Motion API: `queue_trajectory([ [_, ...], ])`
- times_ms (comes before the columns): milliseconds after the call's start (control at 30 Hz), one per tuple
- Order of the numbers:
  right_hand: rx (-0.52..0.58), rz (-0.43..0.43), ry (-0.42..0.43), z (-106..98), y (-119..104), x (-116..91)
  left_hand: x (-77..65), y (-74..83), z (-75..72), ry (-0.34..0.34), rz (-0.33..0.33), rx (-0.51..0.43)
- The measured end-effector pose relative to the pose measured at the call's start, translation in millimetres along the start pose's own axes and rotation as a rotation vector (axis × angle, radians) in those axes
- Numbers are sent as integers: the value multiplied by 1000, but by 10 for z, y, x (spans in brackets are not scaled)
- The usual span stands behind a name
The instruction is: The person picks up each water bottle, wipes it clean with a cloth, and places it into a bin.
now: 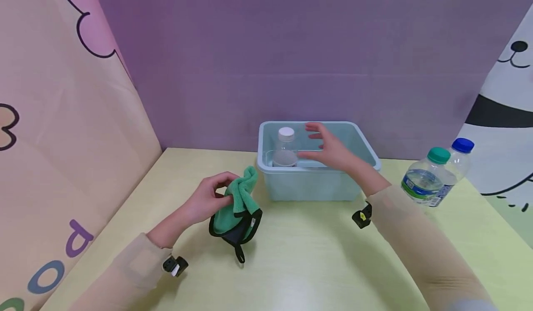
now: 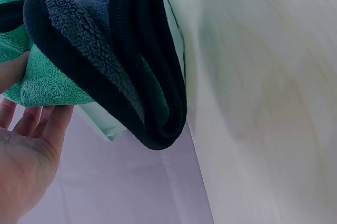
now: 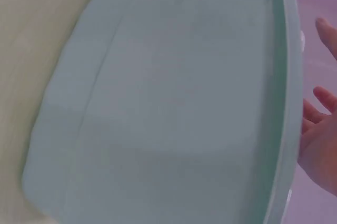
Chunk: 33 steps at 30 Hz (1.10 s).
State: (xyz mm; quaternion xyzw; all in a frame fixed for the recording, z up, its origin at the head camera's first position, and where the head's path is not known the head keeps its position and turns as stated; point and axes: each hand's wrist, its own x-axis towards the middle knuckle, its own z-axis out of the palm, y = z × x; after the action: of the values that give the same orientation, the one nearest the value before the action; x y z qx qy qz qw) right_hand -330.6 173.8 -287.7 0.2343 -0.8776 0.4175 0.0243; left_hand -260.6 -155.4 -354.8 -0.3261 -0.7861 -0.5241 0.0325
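Note:
My left hand [image 1: 210, 197] pinches a green towel [image 1: 245, 193] with dark grey backing, black edging and a hanging loop, held above the table. The left wrist view shows the thumb on one side of the folded towel [image 2: 58, 79] and fingers on the other. Over the light blue plastic bin [image 1: 312, 183], my right hand [image 1: 329, 149] is spread with nothing in its grasp. Inside that bin, left of the right hand, stands a clear bottle [image 1: 285, 149] with a white cap. In the right wrist view, the bin's wall [image 3: 174, 87] hides part of the scene beside the hand.
Two clear bottles stand at the table's right side, one with a green cap [image 1: 439, 155], the other with a blue cap [image 1: 463, 145] behind it. A purple backdrop [image 1: 308, 61] rises behind the bin. A printed pale curtain [image 1: 62, 116] borders the table's left edge.

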Motion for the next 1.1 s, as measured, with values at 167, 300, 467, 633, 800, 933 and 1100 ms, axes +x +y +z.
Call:
queue_trajectory([
  [167,23,-67,92,-71,34,-198,15,-12,27,-3,-4,-13],
  [300,-10,-108,154,-144,29,-371,16,-15,49,-7,-10,-15],
  [467,-33,-160,210,-222,12,-607,41,12,77,-13,-7,-15],
  [633,-90,-189,217,-288,73,-841,69,51,88,-7,6,-20],
  [800,-151,-195,224,-352,96,-1066,94,56,93,-9,6,-30],
  [933,-171,-199,239,-405,85,-1248,108,59,103,-15,10,-33],
  [1100,-191,-169,253,-483,104,-1484,114,64,128,-24,10,-40],
])
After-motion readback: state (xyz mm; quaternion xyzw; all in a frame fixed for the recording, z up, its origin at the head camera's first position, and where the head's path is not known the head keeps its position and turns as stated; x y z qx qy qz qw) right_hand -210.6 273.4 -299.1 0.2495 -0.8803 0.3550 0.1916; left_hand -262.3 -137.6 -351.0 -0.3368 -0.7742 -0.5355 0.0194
